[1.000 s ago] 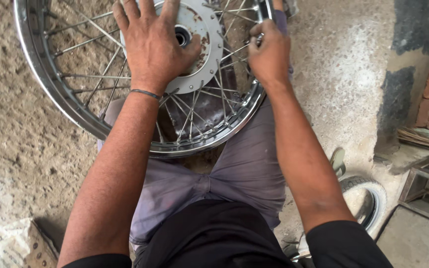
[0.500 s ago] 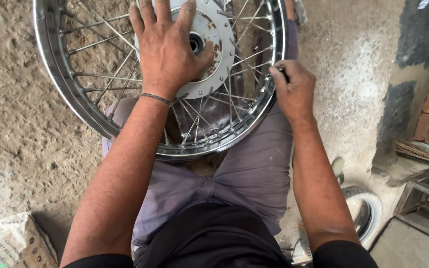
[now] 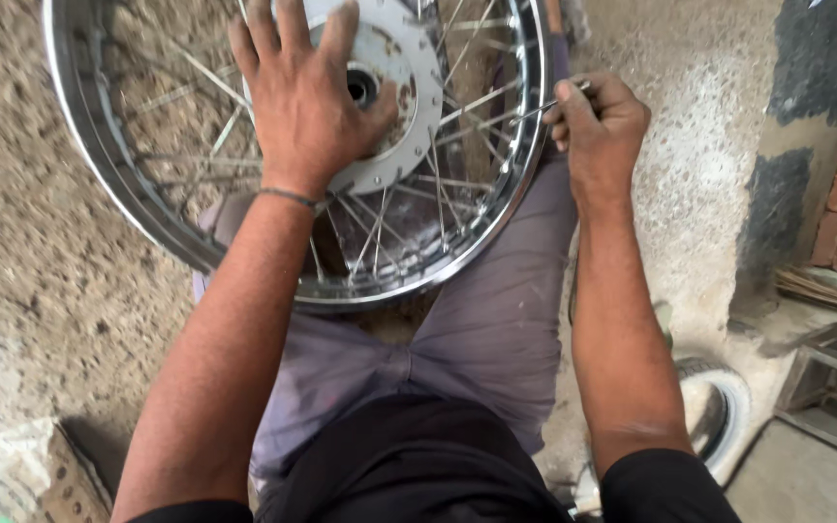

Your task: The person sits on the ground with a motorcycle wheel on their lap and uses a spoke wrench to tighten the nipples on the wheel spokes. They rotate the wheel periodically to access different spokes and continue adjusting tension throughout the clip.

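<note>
Crumpled pale printed sack [image 3: 26, 475] on the ground, lower left corner.

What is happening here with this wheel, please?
A person sits with a spoked wheel resting on their lap. The left hand lies flat on the round metal hub plate and steadies it. The right hand pinches a thin metal tool or spoke end at the rim's right side. A small tyre lies on the floor beside the right arm.

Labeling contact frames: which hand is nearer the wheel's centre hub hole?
Left. The left hand lies flat on the hub plate, thumb beside the hub hole. The right hand is out at the rim, pinching a spoke.
</note>
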